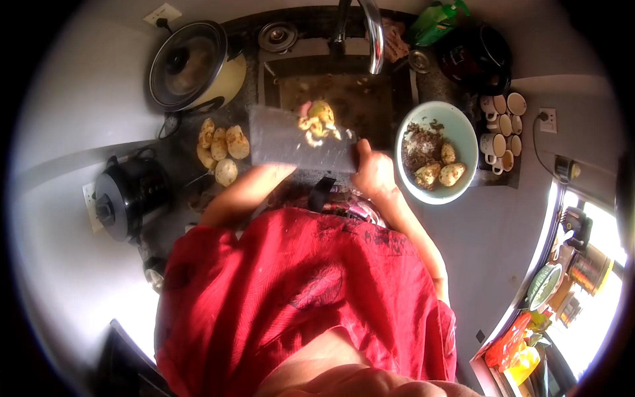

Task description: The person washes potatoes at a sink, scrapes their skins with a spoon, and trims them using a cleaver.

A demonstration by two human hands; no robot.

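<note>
My right hand is closed round the handle of a broad cleaver, right of centre. The wide dark blade lies across the front of the sink and hides most of my left hand; only a bit of finger shows past its far edge, against a yellowish peeled tuber. Pale peelings cling to the blade by the tuber. Several light tubers rest on the counter at the left. On the right, a pale green bowl holds dark scraps and a few tubers.
Beyond the blade lies the sink, under a chrome faucet. A lidded cooker and a black pot stand left. Cups, a dark appliance and a green bottle are at the right.
</note>
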